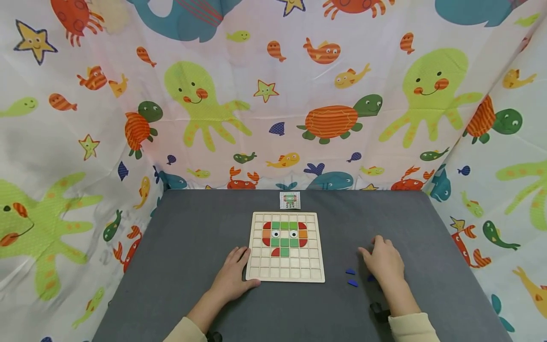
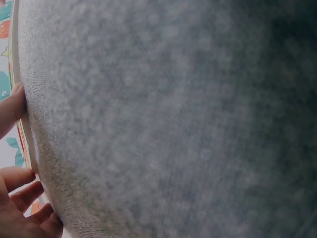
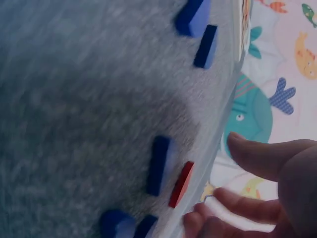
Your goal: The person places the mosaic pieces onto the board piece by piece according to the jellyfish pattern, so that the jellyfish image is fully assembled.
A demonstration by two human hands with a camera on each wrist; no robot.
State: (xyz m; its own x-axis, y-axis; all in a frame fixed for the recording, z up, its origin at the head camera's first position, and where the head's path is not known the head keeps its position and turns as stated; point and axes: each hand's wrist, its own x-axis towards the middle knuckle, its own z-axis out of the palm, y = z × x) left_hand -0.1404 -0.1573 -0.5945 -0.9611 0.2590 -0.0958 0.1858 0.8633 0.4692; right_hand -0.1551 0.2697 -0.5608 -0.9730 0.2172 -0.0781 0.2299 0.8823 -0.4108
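Observation:
A pale wooden grid board (image 1: pixel 305 273) lies on the table, bearing red, orange and green tiles and two eye tiles (image 1: pixel 293 233). At its lower left corner rests my left hand (image 1: pixel 232 275), fingers along the left edge and thumb by the near edge. My right hand (image 1: pixel 386 261) hovers to the board's right, holding nothing, thumb apart from the bent fingers. Under and beside it lie several blue pieces (image 1: pixel 352 283), some with a curved side. From the right wrist, a red piece (image 3: pixel 182 184) shows close to the fingertips, beside a blue piece (image 3: pixel 160 165).
Behind the board lies a small card (image 1: pixel 290 200) with a printed figure in coloured squares. The grey table (image 1: pixel 205 223) meets a hanging cloth (image 1: pixel 256 128) printed with sea animals at the back and sides. Dark straps (image 1: pixel 378 312) show near the wrists.

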